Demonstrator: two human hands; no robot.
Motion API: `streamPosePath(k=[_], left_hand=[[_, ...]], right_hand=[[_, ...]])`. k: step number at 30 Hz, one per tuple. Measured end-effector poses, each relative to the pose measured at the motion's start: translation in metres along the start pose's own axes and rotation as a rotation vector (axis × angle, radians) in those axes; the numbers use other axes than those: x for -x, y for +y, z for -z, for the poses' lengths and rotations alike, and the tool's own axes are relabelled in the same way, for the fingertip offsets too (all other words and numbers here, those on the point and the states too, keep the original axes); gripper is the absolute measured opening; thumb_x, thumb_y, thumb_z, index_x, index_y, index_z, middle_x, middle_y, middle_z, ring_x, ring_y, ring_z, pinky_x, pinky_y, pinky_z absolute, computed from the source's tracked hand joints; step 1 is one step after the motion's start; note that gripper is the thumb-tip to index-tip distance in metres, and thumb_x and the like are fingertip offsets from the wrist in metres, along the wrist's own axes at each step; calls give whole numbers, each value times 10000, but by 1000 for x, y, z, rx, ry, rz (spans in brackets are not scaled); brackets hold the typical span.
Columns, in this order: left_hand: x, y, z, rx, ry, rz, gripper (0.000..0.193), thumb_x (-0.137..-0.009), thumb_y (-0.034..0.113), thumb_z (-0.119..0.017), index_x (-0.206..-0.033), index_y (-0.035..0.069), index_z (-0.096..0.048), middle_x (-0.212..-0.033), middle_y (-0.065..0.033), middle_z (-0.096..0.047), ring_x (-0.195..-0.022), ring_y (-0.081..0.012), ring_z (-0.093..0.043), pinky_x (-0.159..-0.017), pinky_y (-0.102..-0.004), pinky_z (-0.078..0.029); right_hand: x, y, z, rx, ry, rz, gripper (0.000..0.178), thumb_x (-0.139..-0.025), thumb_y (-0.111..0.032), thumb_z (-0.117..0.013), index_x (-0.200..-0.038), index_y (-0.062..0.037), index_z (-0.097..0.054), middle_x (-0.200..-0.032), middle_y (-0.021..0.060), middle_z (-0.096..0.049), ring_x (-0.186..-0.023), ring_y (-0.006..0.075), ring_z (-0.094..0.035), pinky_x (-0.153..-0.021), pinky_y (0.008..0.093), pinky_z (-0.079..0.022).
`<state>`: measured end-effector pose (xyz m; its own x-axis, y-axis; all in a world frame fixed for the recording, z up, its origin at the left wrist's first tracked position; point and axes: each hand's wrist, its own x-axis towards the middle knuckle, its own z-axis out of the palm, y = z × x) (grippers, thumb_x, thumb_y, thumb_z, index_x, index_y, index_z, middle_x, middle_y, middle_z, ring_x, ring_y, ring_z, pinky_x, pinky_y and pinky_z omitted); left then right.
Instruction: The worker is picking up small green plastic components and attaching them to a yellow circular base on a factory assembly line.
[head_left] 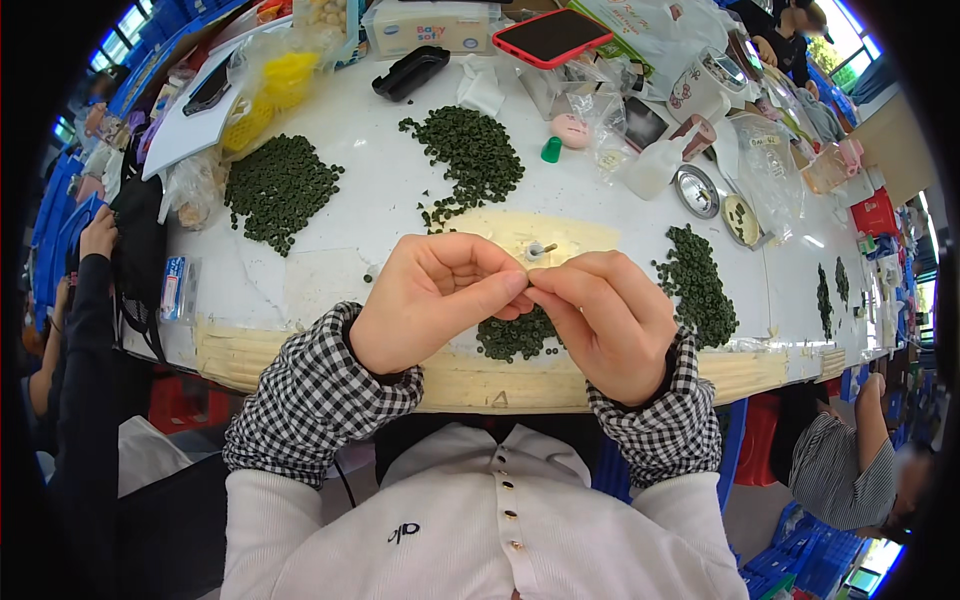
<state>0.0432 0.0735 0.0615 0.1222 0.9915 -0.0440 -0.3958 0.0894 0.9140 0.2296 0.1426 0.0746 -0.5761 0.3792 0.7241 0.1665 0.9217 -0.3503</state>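
Note:
My left hand [430, 300] and my right hand [605, 315] meet fingertip to fingertip just above the near edge of the white table [330, 210]. What they pinch between them is too small to make out. A small metal pin on a round base [537, 250] stands on the table right behind my fingertips. Under my hands lies a small heap of dark green rings [515, 335]. Both wrists wear checked cuffs over a white top.
More green ring heaps lie at the left [278, 190], middle [470, 150] and right [698, 285]. A red-cased phone [550, 37], plastic bags, a mug [700, 88] and small tins crowd the far side. Other people sit at the left [85, 330] and right [850, 460].

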Motion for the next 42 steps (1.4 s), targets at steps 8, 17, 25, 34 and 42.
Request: streamPosePath(k=[8, 17, 25, 34, 42], left_hand=[[2, -4, -3, -31, 59, -93, 135, -903, 21, -633, -999, -72, -651, -932, -108, -688, -858, -130, -672, -766, -233, -559], [5, -12, -7, -290, 129, -358, 110, -826, -27, -679, -931, -59, -684, -879, -80, -694, -778, -97, -660, -680, -211, -532], [4, -16, -7, -480, 168, -490, 117, -795, -28, -693, -912, -33, -692, -809, -80, -695, -739, -105, -671, -669, -220, -535], [2, -12, -8, -554, 163, -588, 128, -783, -35, -695, -911, -29, -689, -784, -90, -694, -719, -119, -678, -659, -225, -534], [1, -7, -7, -688, 145, -666, 141, -752, -34, -702, -892, -17, -694, -766, -93, -695, -694, -136, -681, -635, -237, -526]], right_hand=[[-5, -4, 7, -274, -71, -216, 171, -776, 63, -707, -939, 18, -683, -856, 110, -634, -714, 186, -653, -610, 270, -532], [-4, -9, 8, -412, -77, -349, 161, -802, 85, -670, -956, 38, -676, -888, 110, -644, -763, 149, -671, -666, 238, -552], [-2, -10, 7, -360, -79, -291, 157, -789, 85, -682, -938, 34, -674, -863, 101, -639, -739, 146, -666, -651, 240, -544], [-3, -7, 8, -319, -57, -248, 188, -778, 84, -691, -955, 23, -675, -854, 97, -640, -727, 145, -656, -643, 244, -532], [-2, -8, 6, -239, -20, -150, 221, -753, 85, -705, -957, 5, -678, -846, 103, -639, -710, 192, -651, -626, 269, -523]])
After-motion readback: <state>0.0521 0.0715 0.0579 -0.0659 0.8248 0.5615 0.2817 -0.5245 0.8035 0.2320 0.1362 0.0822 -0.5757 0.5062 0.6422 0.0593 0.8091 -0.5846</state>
